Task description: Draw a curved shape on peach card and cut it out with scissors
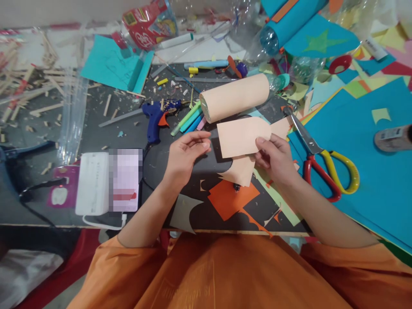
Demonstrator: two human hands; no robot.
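Note:
Between thumb and fingers, my right hand (273, 156) pinches a peach paper piece (241, 138) with one rounded end. To its left, my left hand (189, 154) is apart from the paper, fingers loosely bent and nothing visible in them. A plastic bottle wrapped in peach paper (238, 96) lies on its side just beyond, its green cap pointing right. Open-bladed scissors (317, 150) with red and yellow handles rest right of my right hand. Peach offcuts (241, 169) lie beneath the held piece.
A blue glue gun (156, 120) and several markers (189, 120) lie beyond my left hand. A phone (125, 180) and white power bank (92, 183) sit at left. Blue sheets (370, 171) cover the right side. Wooden sticks (41, 86) litter the far left; a finished-looking blue bottle rocket (289, 25) lies at the back.

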